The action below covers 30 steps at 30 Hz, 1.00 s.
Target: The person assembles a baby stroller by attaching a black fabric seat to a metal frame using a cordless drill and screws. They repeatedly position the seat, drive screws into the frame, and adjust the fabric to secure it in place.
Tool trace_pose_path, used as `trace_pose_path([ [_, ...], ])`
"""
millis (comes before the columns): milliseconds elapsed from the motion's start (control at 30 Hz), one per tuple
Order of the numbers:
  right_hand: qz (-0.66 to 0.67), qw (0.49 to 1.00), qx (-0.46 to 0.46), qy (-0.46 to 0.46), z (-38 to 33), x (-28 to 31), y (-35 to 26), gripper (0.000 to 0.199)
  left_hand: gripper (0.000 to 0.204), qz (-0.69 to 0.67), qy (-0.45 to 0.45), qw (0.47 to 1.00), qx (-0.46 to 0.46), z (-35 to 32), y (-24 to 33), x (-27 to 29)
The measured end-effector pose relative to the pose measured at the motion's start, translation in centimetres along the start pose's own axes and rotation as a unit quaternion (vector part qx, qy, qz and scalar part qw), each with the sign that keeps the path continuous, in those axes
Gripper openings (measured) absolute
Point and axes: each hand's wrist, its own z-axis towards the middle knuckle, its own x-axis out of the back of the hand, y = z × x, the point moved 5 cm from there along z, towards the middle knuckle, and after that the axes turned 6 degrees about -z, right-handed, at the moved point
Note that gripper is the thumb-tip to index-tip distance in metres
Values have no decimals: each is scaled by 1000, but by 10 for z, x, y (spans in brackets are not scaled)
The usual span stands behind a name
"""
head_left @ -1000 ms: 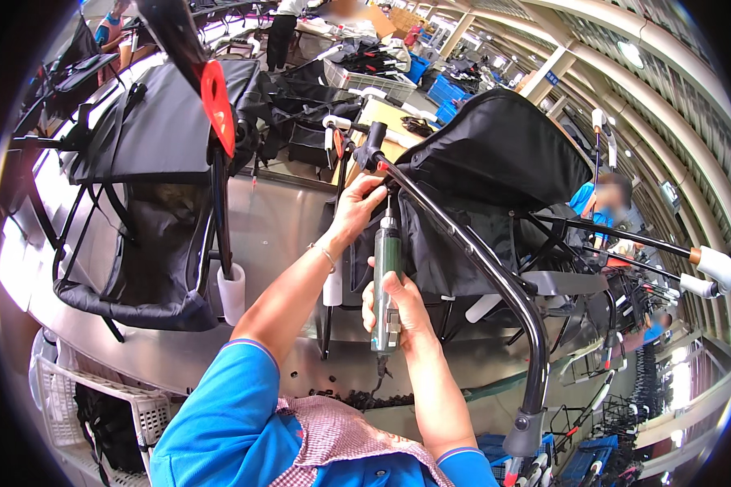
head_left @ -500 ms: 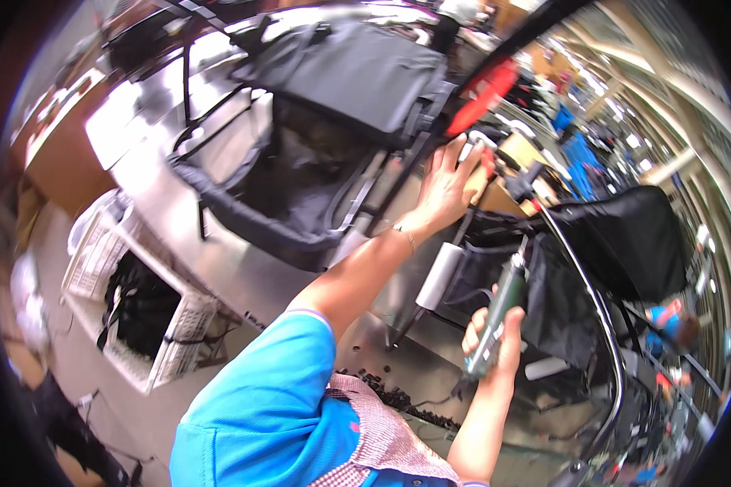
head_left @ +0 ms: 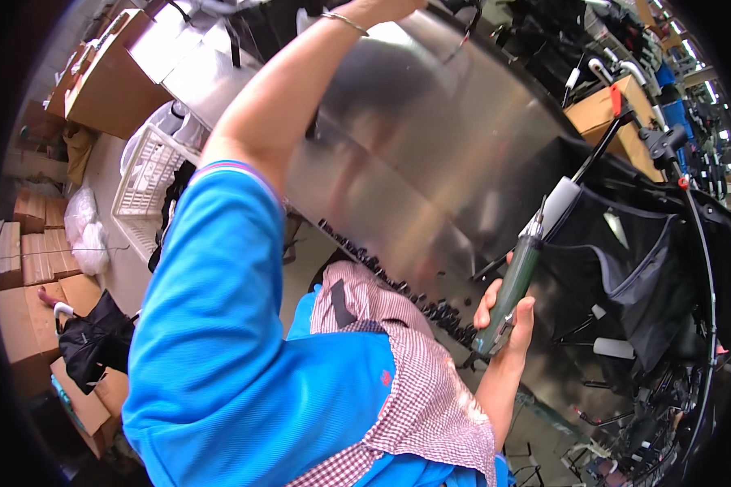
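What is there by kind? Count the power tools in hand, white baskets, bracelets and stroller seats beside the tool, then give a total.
green electric screwdriver, gripped in the right hand: 1
white plastic basket: 1
bracelet on the left wrist: 1
black fabric stroller seat beside the tool: 1
Total: 4

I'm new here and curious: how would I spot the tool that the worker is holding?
Find the shiny metal table. At its near edge the right hand grips a slim dark-green powered screwdriver, tip up. Unlike the black frames around it, it is green with a silver nose.
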Motion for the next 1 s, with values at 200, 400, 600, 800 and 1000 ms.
trace_pose_path([
  [200,-29,998,-47,-8,8,-13,26,98,18,-203,-444,865,114,-193,70,-34],
  [400,-22,992,-114,-54,-6,-20,63,77,9,-241,-571,779,97,-335,118,-20],
  [600,-41,992,-111,-41,-19,-20,69,69,6,-147,-563,812,-48,-351,132,-38],
  [800,-164,980,-104,-51,-29,-27,63,79,15,-320,-486,709,399,-316,133,-54],
  [1000,-322,945,-56,-20,-45,-41,42,98,9,-756,-187,331,532,-253,200,-70],
])
